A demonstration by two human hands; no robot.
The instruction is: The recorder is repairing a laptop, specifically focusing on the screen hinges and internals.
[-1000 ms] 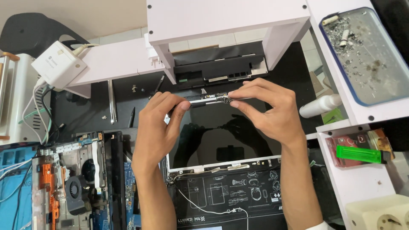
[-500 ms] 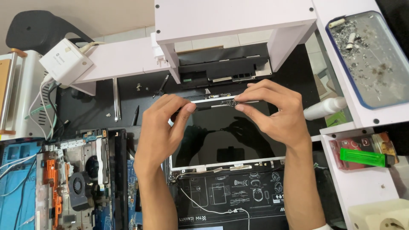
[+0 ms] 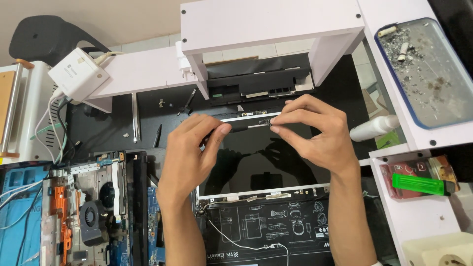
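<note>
A bare laptop display panel lies glass-up on the dark mat, its thin metal frame showing along the near edge. My left hand pinches the panel's far edge near the left, and my right hand pinches the same edge further right. Between the fingertips runs a narrow strip with a small circuit board and white tape. A thin white cable trails from the panel's near left corner across a black printed mat.
An opened laptop chassis with a fan lies at the left. A white shelf stand spans the back. Tweezers and small screws lie beyond the panel. A white bottle, green lighter, tray of debris and white adapter sit around.
The view has shifted slightly. Both hands keep their pinch on the panel's far edge, the left fingers sliding a little along the strip.
</note>
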